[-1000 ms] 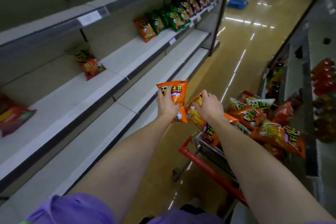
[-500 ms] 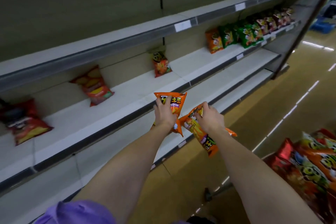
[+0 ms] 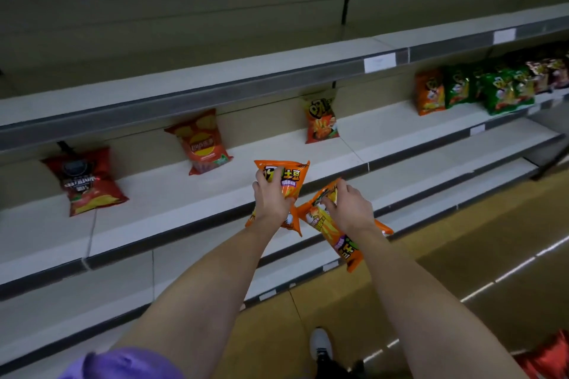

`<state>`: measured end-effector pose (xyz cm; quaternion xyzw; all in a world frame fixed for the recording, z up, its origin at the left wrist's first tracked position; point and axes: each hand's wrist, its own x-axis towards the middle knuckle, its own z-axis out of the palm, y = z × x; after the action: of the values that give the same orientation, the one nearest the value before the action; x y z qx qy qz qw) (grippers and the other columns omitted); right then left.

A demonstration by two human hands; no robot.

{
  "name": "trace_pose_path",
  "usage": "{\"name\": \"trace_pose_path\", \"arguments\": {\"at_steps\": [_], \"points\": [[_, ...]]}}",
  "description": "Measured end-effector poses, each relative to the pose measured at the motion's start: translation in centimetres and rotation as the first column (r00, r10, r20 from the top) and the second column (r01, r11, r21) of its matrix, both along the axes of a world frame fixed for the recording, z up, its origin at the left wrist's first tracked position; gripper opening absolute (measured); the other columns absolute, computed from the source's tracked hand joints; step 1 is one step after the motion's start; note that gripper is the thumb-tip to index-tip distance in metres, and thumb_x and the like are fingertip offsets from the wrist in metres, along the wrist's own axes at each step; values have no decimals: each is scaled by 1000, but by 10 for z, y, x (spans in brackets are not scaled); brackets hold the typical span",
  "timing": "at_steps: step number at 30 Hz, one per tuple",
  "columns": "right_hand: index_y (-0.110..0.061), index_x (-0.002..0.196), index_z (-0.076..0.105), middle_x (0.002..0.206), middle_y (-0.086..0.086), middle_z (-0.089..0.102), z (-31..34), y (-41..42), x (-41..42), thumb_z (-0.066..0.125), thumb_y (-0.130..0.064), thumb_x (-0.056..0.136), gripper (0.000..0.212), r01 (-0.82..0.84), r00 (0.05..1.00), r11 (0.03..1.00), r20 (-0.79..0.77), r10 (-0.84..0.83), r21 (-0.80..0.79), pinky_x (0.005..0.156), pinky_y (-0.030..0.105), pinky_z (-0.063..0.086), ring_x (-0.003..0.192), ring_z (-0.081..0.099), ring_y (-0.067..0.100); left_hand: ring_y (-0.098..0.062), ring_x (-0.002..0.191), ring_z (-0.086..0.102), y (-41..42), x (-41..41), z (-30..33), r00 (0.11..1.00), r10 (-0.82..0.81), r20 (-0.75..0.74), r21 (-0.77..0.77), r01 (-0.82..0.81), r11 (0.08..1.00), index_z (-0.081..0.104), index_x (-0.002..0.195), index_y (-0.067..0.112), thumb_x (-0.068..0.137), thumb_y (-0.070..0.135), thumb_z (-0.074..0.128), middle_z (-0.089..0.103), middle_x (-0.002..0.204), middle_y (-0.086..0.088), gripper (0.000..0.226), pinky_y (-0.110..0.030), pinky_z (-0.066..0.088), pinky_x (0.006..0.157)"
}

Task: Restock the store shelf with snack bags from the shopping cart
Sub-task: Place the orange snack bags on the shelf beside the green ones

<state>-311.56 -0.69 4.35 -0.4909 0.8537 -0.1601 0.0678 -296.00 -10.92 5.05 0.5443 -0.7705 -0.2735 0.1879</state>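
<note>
1. Shelf (image 3: 184, 194) carries three spaced bags: dark red bag (image 3: 84, 181), red bag (image 3: 200, 141), yellow-orange bag (image 3: 320, 120) (more crowd the far right).
2. Left hand (image 3: 271, 198) grips an upright orange bag (image 3: 286, 181) just before the shelf edge.
3. Right hand (image 3: 348, 206) clutches a tilted second bag (image 3: 338, 240), touching the first.

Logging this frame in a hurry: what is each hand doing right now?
Left hand: grips an upright orange foil snack bag.
Right hand: grips a second orange foil snack bag, tilted.
</note>
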Motion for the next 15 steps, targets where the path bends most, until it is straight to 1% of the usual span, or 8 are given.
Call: {"name": "trace_pose_path", "arguments": {"at_steps": [2,5,11,15], "points": [[-18,139,39,127,5,62,1,-18,-15,47,-51,101,52,-31,1000,1000,-5,31,0,87,42,55,117,56,23,-34,141,26,-14,-13,1,999,30,22,4,-30,1000,31,152,31,86,18,79,17,158,-12,83,-48,39,113],[-15,148,33,132,7,59,4,-40,-46,46,-49,102,59,-46,999,999,-6,46,21,89,42,51,122,53,26,-35,141,26,-32,-40,2,998,19,66,-11,-18,1000,31,152,30,86,18,78,18,157,-14,81,-50,40,113],[-14,152,26,138,9,56,0,-73,-103,46,-47,102,64,-27,999,998,33,25,54,96,45,50,129,49,28,-37,138,28,-56,-98,4,996,29,78,4,-30,1000,34,151,30,85,16,77,20,156,-14,80,-50,39,112],[-16,150,29,134,8,58,-4,-97,-124,46,-48,102,60,-68,997,995,36,65,66,92,45,52,123,53,27,-36,140,26,-71,-117,2,994,27,102,11,-29,1000,33,152,31,85,13,76,18,157,-13,81,-50,38,113]]}}
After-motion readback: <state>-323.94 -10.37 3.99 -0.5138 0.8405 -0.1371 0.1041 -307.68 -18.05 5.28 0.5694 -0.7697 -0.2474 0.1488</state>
